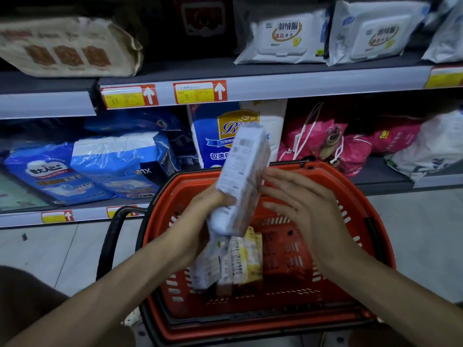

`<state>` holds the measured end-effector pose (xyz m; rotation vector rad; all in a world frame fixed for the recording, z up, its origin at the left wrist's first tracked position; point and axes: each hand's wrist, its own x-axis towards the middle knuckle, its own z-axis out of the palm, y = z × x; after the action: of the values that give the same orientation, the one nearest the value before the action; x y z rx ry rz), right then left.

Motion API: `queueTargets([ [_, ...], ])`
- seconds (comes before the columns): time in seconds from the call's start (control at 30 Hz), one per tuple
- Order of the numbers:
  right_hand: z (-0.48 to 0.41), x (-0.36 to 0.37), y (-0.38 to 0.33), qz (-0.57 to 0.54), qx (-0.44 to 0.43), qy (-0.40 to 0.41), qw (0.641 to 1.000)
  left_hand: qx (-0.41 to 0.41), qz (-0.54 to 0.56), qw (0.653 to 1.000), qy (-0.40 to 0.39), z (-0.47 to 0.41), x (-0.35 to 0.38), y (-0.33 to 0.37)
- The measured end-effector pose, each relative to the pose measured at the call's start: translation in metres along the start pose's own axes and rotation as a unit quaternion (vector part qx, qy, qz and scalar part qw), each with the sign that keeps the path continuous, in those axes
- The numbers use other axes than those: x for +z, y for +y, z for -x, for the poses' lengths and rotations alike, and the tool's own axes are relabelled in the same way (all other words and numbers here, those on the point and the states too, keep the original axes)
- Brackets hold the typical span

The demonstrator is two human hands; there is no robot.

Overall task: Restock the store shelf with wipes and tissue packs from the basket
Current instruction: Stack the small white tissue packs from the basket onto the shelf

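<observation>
A white tissue pack (241, 176) with printed text is held tilted above the red basket (355, 196). My left hand (208, 209) grips the pack's lower part from the left. My right hand (300, 199) is beside the pack on the right, fingers straight and spread, fingertips near its side. Inside the basket lie several more packs (235, 261), white and yellow, standing on end. On the upper shelf (300, 78) sit white wipes packs (283, 36).
The lower shelf holds blue diaper packs (105, 166), a blue and white pack (220, 136) and pink bags (338, 144). A beige pack (67, 46) lies at the upper left. The basket's black handle (110, 236) hangs at its left. Pale floor tiles lie on both sides.
</observation>
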<state>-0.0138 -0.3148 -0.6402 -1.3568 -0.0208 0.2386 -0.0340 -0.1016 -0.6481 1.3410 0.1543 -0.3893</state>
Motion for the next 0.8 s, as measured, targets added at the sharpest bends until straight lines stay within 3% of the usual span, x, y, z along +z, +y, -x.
queueTargets([
  [0.1, 0.007, -0.001, -0.004, 0.066, -0.067, -0.036, 0.995, 0.0, 0.141, 0.988, 0.069, 0.008, -0.009, 0.012],
  [0.27, 0.02, 0.001, -0.006, 0.136, -0.132, -0.081, 0.979, -0.091, 0.329, 0.939, -0.051, 0.004, -0.003, 0.008],
  [0.37, 0.026, 0.005, -0.006, 0.172, -0.142, -0.101, 0.97, -0.107, 0.342, 0.932, -0.055, -0.006, -0.012, 0.003],
  [0.5, 0.03, 0.008, -0.008, 0.265, -0.175, -0.106, 0.942, -0.069, 0.314, 0.946, -0.03, -0.005, -0.006, 0.009],
  [0.7, 0.03, 0.018, -0.014, 0.471, -0.265, -0.113, 0.834, 0.011, 0.157, 0.987, -0.006, 0.01, 0.003, 0.03],
  [0.8, 0.03, 0.029, -0.022, 0.468, -0.291, -0.09, 0.829, 0.073, 0.118, 0.99, -0.009, 0.022, 0.01, 0.047],
])
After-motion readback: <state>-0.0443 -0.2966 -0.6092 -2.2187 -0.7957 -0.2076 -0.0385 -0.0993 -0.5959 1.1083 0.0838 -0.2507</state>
